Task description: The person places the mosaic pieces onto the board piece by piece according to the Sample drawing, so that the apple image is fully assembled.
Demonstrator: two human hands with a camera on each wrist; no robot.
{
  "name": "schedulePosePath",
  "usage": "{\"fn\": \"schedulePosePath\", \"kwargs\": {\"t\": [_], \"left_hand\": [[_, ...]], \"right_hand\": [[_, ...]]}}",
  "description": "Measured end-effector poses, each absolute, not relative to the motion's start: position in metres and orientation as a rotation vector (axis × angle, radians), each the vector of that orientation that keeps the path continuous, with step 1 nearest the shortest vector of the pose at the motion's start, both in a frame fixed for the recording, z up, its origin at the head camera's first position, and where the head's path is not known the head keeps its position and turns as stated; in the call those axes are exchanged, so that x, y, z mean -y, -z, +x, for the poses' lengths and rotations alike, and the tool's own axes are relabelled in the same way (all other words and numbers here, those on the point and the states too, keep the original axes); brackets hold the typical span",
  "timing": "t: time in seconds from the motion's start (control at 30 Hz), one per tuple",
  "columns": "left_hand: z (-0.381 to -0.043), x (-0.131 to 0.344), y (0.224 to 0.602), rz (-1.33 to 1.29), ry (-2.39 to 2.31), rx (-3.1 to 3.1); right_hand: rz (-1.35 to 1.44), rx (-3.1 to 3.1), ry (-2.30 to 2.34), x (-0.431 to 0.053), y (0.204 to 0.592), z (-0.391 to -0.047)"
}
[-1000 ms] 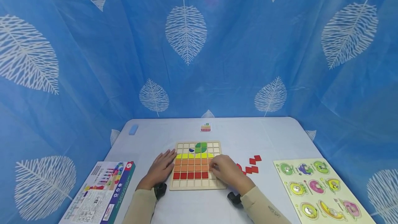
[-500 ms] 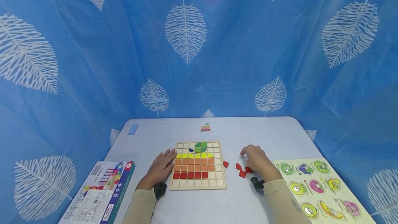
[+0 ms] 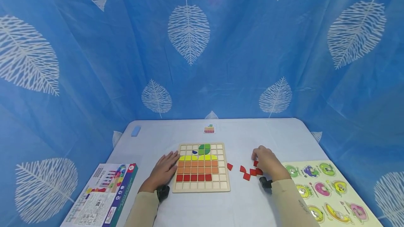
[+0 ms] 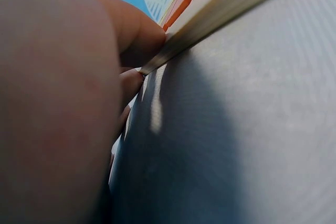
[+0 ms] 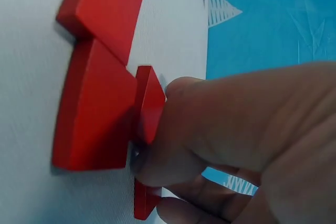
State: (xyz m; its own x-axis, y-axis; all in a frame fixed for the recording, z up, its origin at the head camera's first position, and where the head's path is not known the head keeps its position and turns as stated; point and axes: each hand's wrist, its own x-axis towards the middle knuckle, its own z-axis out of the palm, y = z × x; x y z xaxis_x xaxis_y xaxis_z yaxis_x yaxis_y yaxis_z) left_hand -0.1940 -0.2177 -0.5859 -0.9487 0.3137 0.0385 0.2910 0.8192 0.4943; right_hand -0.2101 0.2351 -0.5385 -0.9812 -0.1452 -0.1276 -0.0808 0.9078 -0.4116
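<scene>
A square wooden grid board (image 3: 201, 185) lies on the table, partly filled with tiles in rows of yellow, orange and red, with green pieces at the top. My left hand (image 3: 164, 169) rests against its left edge with fingers extended; in the left wrist view the thumb (image 4: 139, 30) touches the board's side. To the right of the board, my right hand (image 3: 268, 163) is down on the table among loose red tiles (image 3: 253, 172). In the right wrist view its thumb and curled fingers pinch at a red tile (image 5: 148, 200), partly hidden by the thumb.
A single red tile (image 3: 229, 166) lies beside the board's right edge. Behind the board is a small picture card (image 3: 209, 129); a blue block (image 3: 135, 131) sits back left. At left is a printed box (image 3: 98, 199), at right a fruit puzzle board (image 3: 328, 188).
My right hand has gone from the board's right side to the loose red tiles, shifting slightly further right since the middle frame. The left hand stays at the board's edge.
</scene>
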Motion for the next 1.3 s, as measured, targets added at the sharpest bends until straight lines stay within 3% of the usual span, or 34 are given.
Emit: {"fn": "schedulePosePath", "kwargs": {"t": [0.93,1.13,1.3], "left_hand": [[-0.193,0.219,0.586,0.497,-0.781,-2.945],[-0.195,0.218,0.588,0.470,-0.769,-2.965],[-0.196,0.218,0.589,0.466,-0.778,-2.957]], "right_hand": [[-0.136,-2.952,0.785,-0.228,0.539,-0.205],[-0.268,-2.930,0.934,-0.191,0.533,-0.194],[-0.538,-2.879,0.976,-0.157,0.532,-0.185]]}}
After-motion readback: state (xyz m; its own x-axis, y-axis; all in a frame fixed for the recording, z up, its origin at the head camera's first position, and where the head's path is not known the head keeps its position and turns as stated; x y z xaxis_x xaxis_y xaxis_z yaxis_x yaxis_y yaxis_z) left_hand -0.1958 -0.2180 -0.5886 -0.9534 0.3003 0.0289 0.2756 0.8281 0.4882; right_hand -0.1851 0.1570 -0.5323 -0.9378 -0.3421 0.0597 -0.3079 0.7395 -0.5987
